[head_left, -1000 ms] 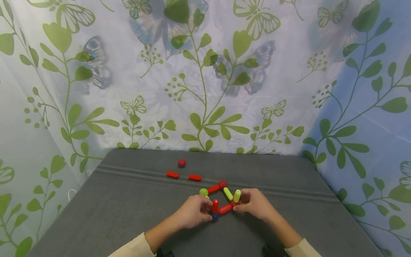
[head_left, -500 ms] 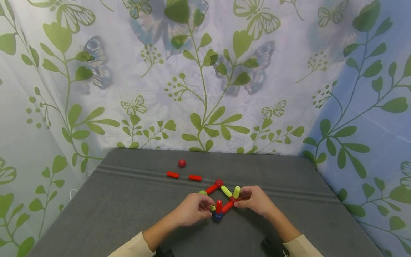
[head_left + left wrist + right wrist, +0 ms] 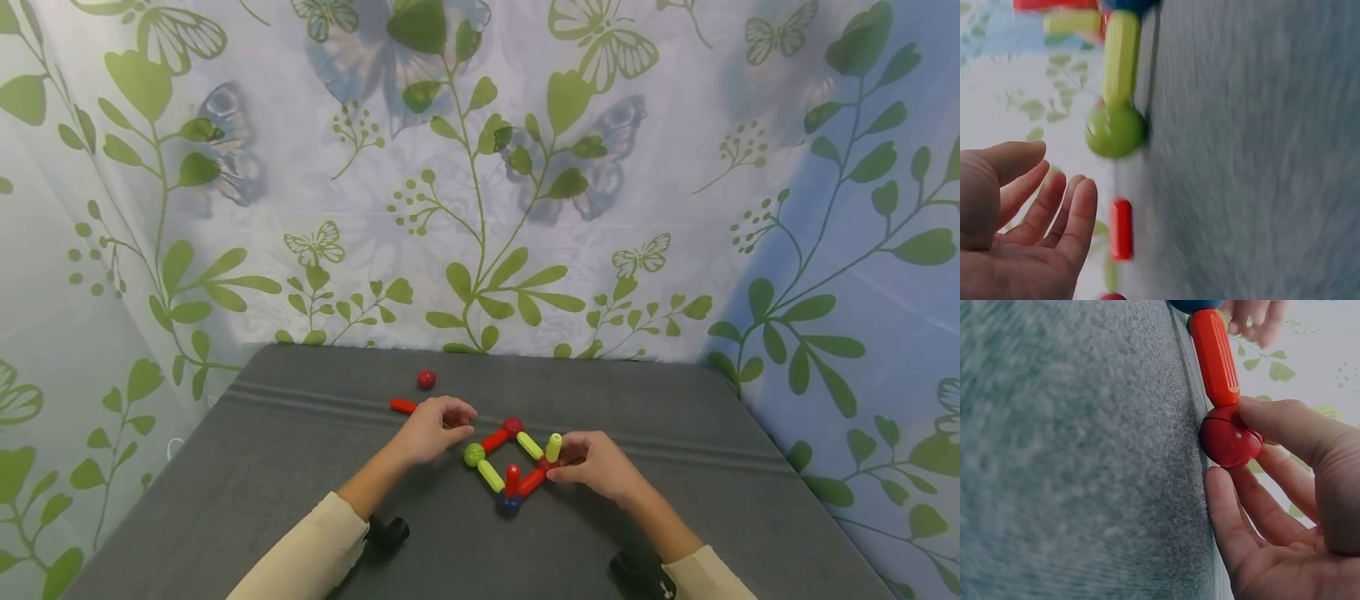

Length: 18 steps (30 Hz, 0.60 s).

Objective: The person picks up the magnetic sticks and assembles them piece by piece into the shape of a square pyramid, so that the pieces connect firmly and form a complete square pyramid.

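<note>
A four-sided frame of rods and balls lies on the grey table. Its corners are a green ball (image 3: 474,454), a blue ball (image 3: 509,503), a far red ball (image 3: 513,427) and a right-hand red ball (image 3: 1229,437). One red rod (image 3: 513,481) stands up from the blue ball; a yellow-green rod (image 3: 553,447) rises at the right corner. My right hand (image 3: 596,467) pinches the right-hand red ball between thumb and fingers. Left of the green ball, my left hand (image 3: 431,429) is apart from the frame, fingers loosely bent around nothing.
Behind the left hand lies a loose red rod (image 3: 402,406), with a loose red ball (image 3: 427,380) farther back. Another loose red rod (image 3: 1121,229) shows in the left wrist view. A leaf-patterned curtain (image 3: 480,208) closes off the table's far side.
The frame turned slightly while both hands were at it. My left hand then left the blue-ball side and moved back and left, covering one loose red rod in the head view. The right hand stayed put.
</note>
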Tool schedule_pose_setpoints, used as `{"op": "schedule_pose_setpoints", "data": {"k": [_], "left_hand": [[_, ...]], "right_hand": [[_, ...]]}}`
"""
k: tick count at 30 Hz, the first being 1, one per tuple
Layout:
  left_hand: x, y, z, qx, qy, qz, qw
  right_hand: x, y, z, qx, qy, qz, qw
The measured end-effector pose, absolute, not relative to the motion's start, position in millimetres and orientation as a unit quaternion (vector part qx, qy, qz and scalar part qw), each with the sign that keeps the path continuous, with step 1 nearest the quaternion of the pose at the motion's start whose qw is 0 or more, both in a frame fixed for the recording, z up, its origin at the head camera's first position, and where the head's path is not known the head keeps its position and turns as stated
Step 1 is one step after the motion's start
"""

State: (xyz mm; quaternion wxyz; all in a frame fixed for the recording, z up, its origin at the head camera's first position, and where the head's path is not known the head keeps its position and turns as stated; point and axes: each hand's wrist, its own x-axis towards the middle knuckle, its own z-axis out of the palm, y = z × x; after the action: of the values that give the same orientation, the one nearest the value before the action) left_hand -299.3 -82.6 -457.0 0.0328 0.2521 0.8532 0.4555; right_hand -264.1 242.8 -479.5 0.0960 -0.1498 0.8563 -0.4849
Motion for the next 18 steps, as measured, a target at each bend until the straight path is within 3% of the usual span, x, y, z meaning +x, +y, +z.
{"op": "schedule_pose_setpoints", "data": {"k": [10, 18], "left_hand": [[-333.9, -85.5, -474.6, 0.247, 0.897, 0.360, -0.063], [-345.0, -80.3, -475.9, 0.250, 0.912, 0.324, -0.030]], "right_hand": [[-262.0, 240.1, -475.9, -0.148, 0.852, -0.492, 0.098], [-262.7, 238.8, -475.8, -0.142, 0.855, -0.489, 0.098]]}}
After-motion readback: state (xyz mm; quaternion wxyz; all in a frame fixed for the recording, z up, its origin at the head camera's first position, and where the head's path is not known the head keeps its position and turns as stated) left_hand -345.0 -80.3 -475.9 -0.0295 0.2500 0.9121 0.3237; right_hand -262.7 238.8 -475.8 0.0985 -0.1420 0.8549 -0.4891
